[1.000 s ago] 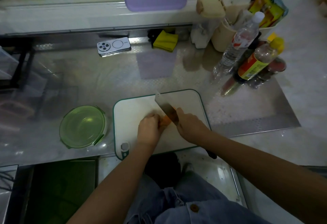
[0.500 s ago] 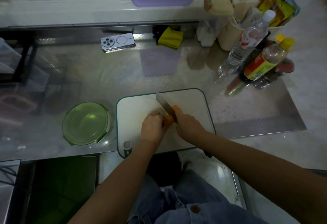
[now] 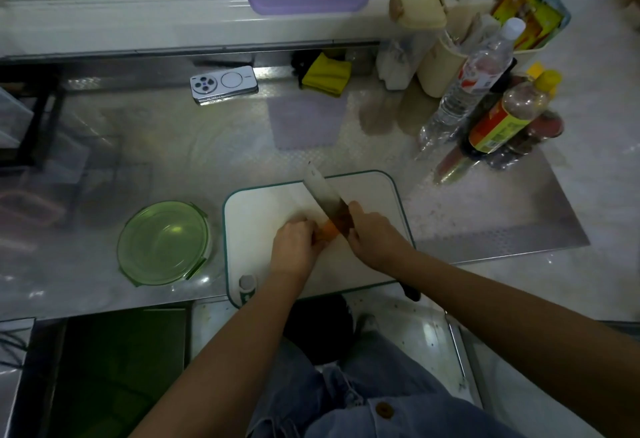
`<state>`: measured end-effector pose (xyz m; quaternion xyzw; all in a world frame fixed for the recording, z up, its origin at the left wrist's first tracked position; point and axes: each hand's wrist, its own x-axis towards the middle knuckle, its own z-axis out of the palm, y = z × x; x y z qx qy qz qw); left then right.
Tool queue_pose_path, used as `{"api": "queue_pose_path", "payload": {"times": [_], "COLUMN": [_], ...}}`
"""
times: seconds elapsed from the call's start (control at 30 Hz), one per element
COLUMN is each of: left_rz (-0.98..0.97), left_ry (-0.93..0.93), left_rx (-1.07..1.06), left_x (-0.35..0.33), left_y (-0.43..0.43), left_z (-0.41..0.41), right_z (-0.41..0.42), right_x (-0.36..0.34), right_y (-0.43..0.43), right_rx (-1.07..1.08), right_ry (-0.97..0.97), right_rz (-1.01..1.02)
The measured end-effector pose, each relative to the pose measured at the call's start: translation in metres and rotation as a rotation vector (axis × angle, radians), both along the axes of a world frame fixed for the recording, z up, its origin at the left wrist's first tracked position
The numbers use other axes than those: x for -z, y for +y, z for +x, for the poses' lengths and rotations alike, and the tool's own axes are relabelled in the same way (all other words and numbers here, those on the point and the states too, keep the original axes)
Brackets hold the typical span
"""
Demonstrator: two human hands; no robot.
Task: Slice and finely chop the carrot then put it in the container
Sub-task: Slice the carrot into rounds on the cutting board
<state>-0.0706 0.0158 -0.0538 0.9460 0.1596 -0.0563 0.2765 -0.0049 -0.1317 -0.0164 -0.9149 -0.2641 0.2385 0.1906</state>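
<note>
Nearest: my blue denim lap (image 3: 363, 399), below the counter edge.

Item: my left hand (image 3: 294, 247), fingers curled over the short orange carrot piece (image 3: 329, 231), pinning it to the white plastic cutting board with a green rim (image 3: 377, 192).

Item: my right hand (image 3: 372, 237), closed round the grip of the broad steel cleaver (image 3: 323, 195). The blade angles away leftward, its heel against the carrot.

Step in hand, by my judgement: slicing, early on, with no chopped heap showing. The next cut calls for tucked fingertips and a thin, even stroke.

Item, left of the board: round green transparent container (image 3: 162, 243). Lidded or not, I cannot tell.

Far: white phone (image 3: 224, 84), folded yellow cloth (image 3: 327, 74), clear plastic water bottle (image 3: 467, 88)
</note>
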Motion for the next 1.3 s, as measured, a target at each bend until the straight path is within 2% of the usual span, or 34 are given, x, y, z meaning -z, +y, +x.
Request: {"api": "queue_pose_path", "payload": {"times": [0.17, 0.43, 0.87, 1.3], "left_rz": [0.006, -0.001, -0.011, -0.017], "left_ry": [0.006, 0.004, 0.007, 0.014], "left_rx": [-0.012, -0.008, -0.017, -0.022], "left_x": [-0.001, 0.0, 0.001, -0.002], "left_y": [0.0, 0.002, 0.001, 0.0], "left_z": [0.001, 0.002, 0.003, 0.002], "right_z": [-0.009, 0.002, -0.005, -0.015], "right_x": [0.001, -0.006, -0.006, 0.017], "right_y": [-0.012, -0.017, -0.015, 0.011], "right_rx": [-0.063, -0.047, -0.092, 0.031], "right_ry": [0.052, -0.01, 0.088, 0.059], "right_rz": [-0.11, -0.025, -0.127, 0.008]}}
